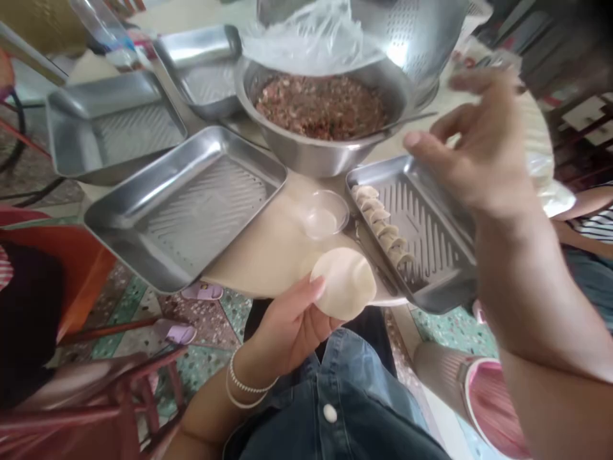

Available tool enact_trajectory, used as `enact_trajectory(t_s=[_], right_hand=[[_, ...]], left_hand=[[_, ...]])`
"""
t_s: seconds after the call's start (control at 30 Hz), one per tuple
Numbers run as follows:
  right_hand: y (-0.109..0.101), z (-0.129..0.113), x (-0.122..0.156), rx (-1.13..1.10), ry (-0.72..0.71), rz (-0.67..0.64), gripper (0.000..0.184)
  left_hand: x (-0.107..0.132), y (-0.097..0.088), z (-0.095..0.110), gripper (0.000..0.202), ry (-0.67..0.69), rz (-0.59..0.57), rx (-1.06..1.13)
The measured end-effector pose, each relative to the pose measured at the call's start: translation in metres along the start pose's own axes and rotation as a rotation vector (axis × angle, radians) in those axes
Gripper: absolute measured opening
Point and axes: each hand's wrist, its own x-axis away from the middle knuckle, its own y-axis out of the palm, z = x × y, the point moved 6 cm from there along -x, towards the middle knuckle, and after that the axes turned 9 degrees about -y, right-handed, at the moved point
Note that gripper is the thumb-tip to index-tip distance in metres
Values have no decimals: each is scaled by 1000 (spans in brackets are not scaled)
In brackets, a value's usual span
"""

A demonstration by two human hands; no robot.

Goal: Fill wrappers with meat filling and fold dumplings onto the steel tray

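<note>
My left hand [299, 319] pinches a round dumpling wrapper [345, 284] by its left edge, thumb on top, above the table's front edge. Slightly blurred, my right hand [483, 134] is raised over the back of the right-hand tray, its thumb and fingers apart and nothing seen between them. Left of it, the handle of a utensil [412, 120] sticks out of a steel bowl [306, 153] holding minced meat filling [325, 108]. A row of folded dumplings [383, 227] lies along the left side of the ribbed metal tray [435, 223]. A small clear dish [325, 214] stands behind the wrapper.
Metal trays [186, 211] stand at the left and back left. Crumpled clear plastic [311, 41] covers the bowl's back, before a steel colander [412, 32]. A pink-lined bin [493, 402] stands on the floor at right. Parts of other people [591, 220] show at both sides.
</note>
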Motion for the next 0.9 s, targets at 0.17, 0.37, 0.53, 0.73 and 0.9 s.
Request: enact_trajectory(t_s=[0.17,0.37,0.53,0.73,0.9], right_hand=[[23,37,-44,103,-69,-196,42],[26,11,-68,235,-222,-232,37],[14,9,-71,287,-249,-154,37],[28,13,-65,239,-244,-215,32],[37,10,-67,132,-236,-206,32]], left_hand=[[4,12,6,35,-3,-94,-49],[3,15,10,33,-15,-138,-76],[-2,15,16,33,-4,-150,-70],[-3,17,20,33,-19,-148,-86],[-5,19,22,34,-11,-171,-93]])
